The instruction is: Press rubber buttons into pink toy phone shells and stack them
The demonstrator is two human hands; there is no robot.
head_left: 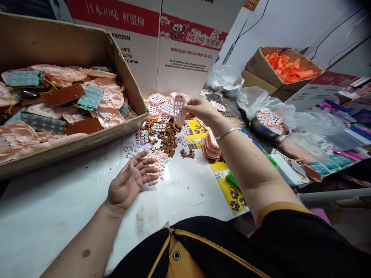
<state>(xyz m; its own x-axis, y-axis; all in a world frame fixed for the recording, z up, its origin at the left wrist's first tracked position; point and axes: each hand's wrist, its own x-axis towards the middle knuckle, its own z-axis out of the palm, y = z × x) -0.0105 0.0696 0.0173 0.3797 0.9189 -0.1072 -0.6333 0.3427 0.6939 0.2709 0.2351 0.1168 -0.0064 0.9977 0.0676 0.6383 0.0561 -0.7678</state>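
Between the thumb and fingers of my right hand (pixel 199 110) is a pink plastic panel (pixel 179 110) with rows of small holes, held upright over the far part of the table. My left hand (pixel 127 183) is open, palm turned up and fingers spread, beside a heap of small pink pieces (pixel 158 164). Brown bone-shaped pieces (pixel 169 141) lie in a pile beneath the panel. Around them are pale button pieces (pixel 139 147) in clusters. More pink panels (pixel 158 99) with holes are heaped behind, and a stack of pink pieces (pixel 210 146) stands below my right wrist.
A cardboard box (pixel 124 127) of pink shells and circuit boards stands at left. Behind rises a printed white carton (pixel 185 65). Yellow printed card (pixel 228 189) lies under my right arm. At right are a metal bowl (pixel 279 132) of panels and a box (pixel 266 69) of orange pieces.
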